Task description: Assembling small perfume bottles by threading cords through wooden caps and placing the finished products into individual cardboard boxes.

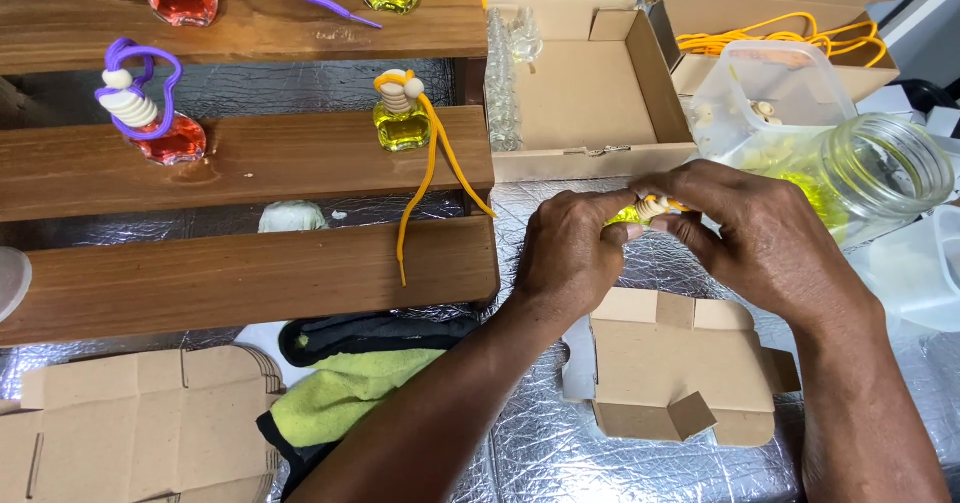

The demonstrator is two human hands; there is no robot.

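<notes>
My left hand (570,253) grips a small bottle of yellow liquid (625,217), mostly hidden in the fingers. My right hand (745,233) pinches its pale ribbed cap (652,206) from the right. Both hands hover above a flat, unfolded cardboard box blank (680,368) lying on the silver foil surface (560,443).
Wooden stepped shelves (250,163) at left carry a yellow bottle with an orange cord (402,123) and a red bottle with a purple cord (165,133). An open carton (590,93), a glass jar (880,168), a plastic tub (770,88), cloths (340,393) and stacked blanks (140,423) surround me.
</notes>
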